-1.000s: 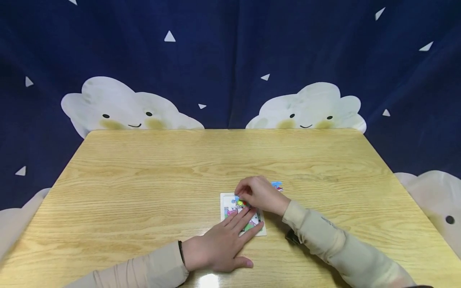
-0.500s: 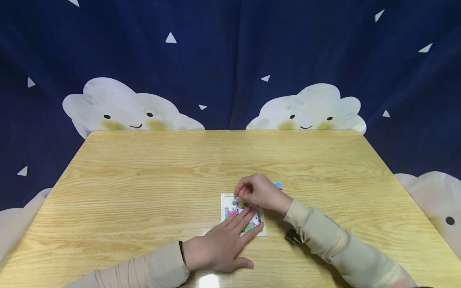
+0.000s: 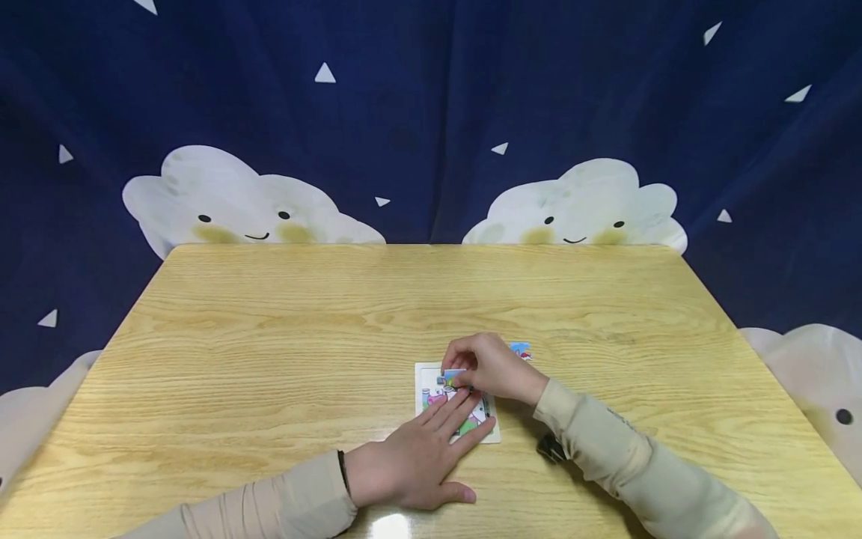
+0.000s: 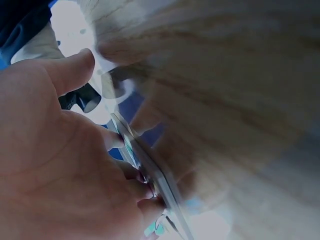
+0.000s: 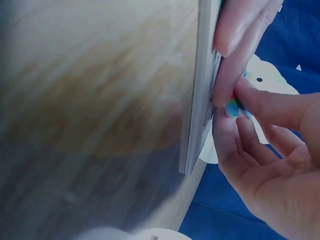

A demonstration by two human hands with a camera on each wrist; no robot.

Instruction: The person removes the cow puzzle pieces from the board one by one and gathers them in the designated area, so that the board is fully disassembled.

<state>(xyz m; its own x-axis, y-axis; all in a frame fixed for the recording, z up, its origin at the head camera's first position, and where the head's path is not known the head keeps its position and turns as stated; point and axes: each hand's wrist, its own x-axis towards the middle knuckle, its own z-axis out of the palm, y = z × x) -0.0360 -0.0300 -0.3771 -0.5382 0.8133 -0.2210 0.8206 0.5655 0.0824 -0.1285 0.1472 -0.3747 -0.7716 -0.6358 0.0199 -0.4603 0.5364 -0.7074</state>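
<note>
A small picture puzzle in a white-rimmed tray (image 3: 418, 389) lies on the table near its front. My left hand (image 3: 414, 466) rests on its lower right part, fingers spread straight and thumb out to the side. In the left wrist view, the fingertips (image 4: 145, 192) lie along the tray's edge. My right hand (image 3: 497, 368) pinches a blue puzzle piece (image 3: 454, 375) between thumb and fingers over the upper part of the tray. From the right wrist, the piece (image 5: 232, 107) shows red, green and blue close to the tray's face. The fingers hide part of the picture.
Another blue puzzle piece (image 3: 520, 349) lies on the wooden table (image 3: 283, 322), just behind the right wrist. A small black object (image 3: 551, 448) shows beneath the right sleeve. A dark blue curtain (image 3: 404, 97) with white clouds hangs beyond the table's far edge.
The right hand rises slightly, then comes back down toward the tray. The piece in its fingers has turned, so its blue part now shows. The left hand stays in place.
</note>
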